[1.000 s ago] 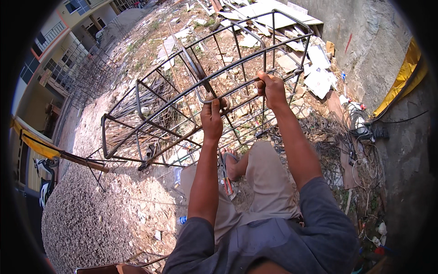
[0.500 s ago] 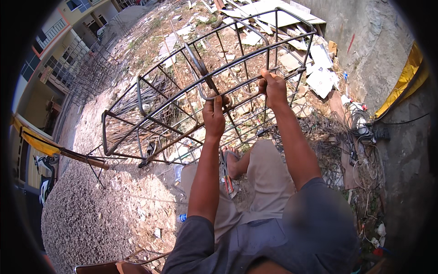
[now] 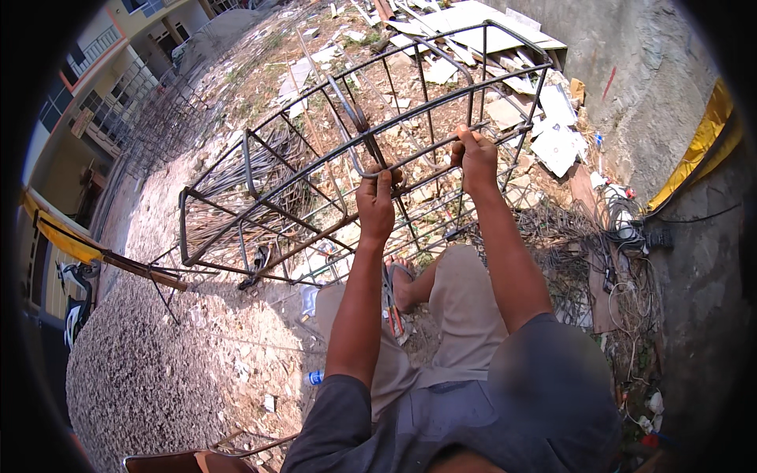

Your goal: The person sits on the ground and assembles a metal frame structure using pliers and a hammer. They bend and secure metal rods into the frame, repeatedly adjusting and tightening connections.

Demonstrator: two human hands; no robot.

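Note:
A long cage of dark steel reinforcing bars (image 3: 315,165) stretches across in front of me, made of lengthwise rods and bent steel stirrups. My left hand (image 3: 377,209) is closed around the lower part of a stirrup (image 3: 347,106) near the cage's middle, thumb pointing up. Farther right, my right hand (image 3: 477,164) is closed, its thumb on top and fingers curled round the near lengthwise rod (image 3: 430,148). Part of the steel inside both fists is hidden by my fingers. Several stirrups stand spaced along the cage.
Pliers with red handles (image 3: 394,322) lie by my sandaled foot. A gravel heap (image 3: 146,378) rises at left, and loose rods (image 3: 260,169) lie beyond the cage. Broken white boards (image 3: 505,31) pile up at far right, beside a concrete wall (image 3: 631,87). Tangled wires (image 3: 623,213) lie along it.
Both hands have shifted slightly right and down in the picture, still gripping. The stirrup at my left hand has moved slightly with it; the cage's left end stays almost in place.

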